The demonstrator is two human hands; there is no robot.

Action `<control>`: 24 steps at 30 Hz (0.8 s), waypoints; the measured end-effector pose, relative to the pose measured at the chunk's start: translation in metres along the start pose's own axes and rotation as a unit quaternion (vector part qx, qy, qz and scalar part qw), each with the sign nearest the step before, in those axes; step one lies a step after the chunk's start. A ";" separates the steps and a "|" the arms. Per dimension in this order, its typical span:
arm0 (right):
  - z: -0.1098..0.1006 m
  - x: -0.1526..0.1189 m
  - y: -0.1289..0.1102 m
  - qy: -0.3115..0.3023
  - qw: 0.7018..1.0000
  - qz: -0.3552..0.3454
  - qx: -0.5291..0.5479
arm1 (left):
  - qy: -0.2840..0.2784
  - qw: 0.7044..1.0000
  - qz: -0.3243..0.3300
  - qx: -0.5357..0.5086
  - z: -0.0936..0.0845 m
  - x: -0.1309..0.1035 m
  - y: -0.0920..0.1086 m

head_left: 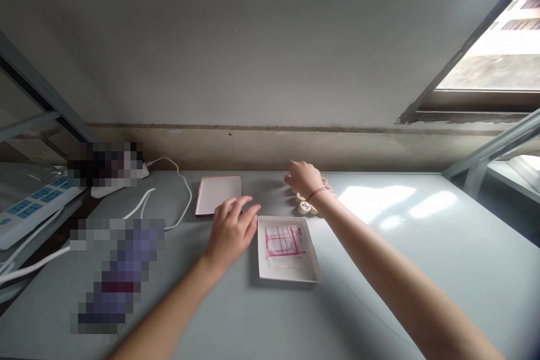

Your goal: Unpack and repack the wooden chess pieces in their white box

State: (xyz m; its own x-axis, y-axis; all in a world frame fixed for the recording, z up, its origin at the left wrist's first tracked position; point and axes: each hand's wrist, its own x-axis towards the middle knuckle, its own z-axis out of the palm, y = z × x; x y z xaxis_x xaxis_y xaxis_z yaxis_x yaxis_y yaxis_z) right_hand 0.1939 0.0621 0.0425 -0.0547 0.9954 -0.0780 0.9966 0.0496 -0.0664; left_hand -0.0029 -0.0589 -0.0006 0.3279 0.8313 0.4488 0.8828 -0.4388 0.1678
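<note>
My left hand (233, 229) hovers palm down with its fingers spread and nothing in them, between a shallow box lid (211, 194) and a white open box (289, 277). Inside that box lies a folded, thin sheet (282, 242) with a red printed grid. Farther back, my right hand (304, 178) is closed, fingers curled downward beside a group of round wooden chess pieces (304, 207). Its fingertips are hidden, so what they hold, if anything, does not show. Dark characters mark the nearest pieces, and the hand and wrist cover part of the group.
At left are a power strip (37, 202), white cables (185, 180) and a blurred purple object (126, 275). Behind the grey table (219, 315) rises a wall (253, 56). Metal frame bars (489, 152) stand at right, beneath a window (502, 50).
</note>
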 end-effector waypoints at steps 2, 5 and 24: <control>-0.003 -0.010 0.001 0.030 0.999 -0.018 0.038 | -0.077 0.989 0.093 -0.079 -0.008 -0.002 0.010; -0.006 -0.034 0.005 0.077 0.983 -0.072 0.152 | -0.170 0.961 0.175 -0.129 -0.010 -0.010 0.020; 0.052 -0.107 -0.012 0.081 0.911 -0.312 0.255 | -0.298 0.923 -0.049 -0.239 -0.007 0.013 -0.001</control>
State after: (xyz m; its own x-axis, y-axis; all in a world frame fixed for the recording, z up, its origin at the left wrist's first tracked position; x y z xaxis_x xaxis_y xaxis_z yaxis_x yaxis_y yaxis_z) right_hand 0.1844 -0.0495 -0.0005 -0.5506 0.7871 0.2781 0.6129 0.6073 -0.5056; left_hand -0.0022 -0.0496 0.0116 0.5068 0.8524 -0.1286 0.7162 -0.3332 0.6132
